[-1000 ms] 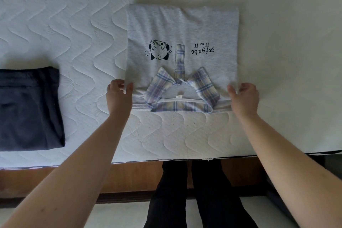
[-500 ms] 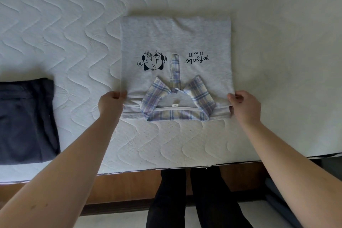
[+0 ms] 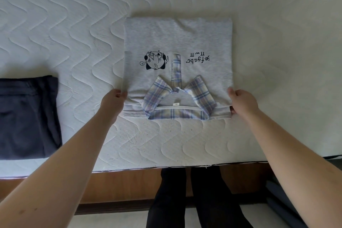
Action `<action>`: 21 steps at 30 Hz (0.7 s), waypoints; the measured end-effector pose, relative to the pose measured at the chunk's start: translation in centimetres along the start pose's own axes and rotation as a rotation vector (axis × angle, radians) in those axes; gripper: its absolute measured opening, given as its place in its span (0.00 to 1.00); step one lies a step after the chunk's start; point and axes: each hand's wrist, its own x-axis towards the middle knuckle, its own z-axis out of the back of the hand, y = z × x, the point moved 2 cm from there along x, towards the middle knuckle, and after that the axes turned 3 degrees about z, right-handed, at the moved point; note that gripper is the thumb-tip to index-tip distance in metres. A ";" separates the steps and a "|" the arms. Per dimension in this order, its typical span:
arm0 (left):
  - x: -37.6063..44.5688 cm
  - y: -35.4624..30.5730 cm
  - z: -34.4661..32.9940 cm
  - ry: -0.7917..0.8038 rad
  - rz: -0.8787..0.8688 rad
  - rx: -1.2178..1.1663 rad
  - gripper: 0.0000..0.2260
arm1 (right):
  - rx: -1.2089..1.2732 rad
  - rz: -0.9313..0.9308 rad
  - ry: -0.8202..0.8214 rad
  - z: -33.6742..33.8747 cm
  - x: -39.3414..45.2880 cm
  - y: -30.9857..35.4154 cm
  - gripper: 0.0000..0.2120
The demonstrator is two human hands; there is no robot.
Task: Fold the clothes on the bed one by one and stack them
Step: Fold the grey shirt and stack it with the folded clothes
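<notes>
A folded light grey shirt [image 3: 177, 42] with a plaid collar, a cartoon print and black lettering lies flat on the white quilted mattress [image 3: 74, 24], collar toward me. My left hand [image 3: 112, 101] pinches the shirt's near left corner. My right hand [image 3: 242, 101] pinches its near right corner, thumb on top and fingers under the edge. A folded dark navy garment [image 3: 27, 116] lies at the left, near the mattress's front edge.
The mattress's front edge [image 3: 185, 166] runs below the shirt, with a wooden bed frame [image 3: 120, 185] under it. My dark-clothed legs [image 3: 194, 200] stand against the frame. White quilted surface stretches beyond and to the right of the shirt.
Both hands went from resting beside the shirt's near corners to gripping them. The shirt now sits slightly lower in view.
</notes>
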 end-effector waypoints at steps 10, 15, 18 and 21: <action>0.6 1.3 -0.8 0.228 0.168 -0.346 0.19 | 0.310 -0.176 0.165 0.3 0.8 -0.2 0.17; 1.1 1.2 -1.4 0.154 0.133 -0.298 0.16 | 0.310 -0.113 0.202 0.1 0.5 0.1 0.19; 1.3 1.2 -1.6 0.112 0.111 -0.254 0.14 | 0.018 0.053 0.104 -0.3 -0.2 0.8 0.24; 1.0 0.9 -1.7 0.101 0.109 -0.247 0.12 | -0.011 0.111 -0.015 -1.4 -1.4 1.0 0.23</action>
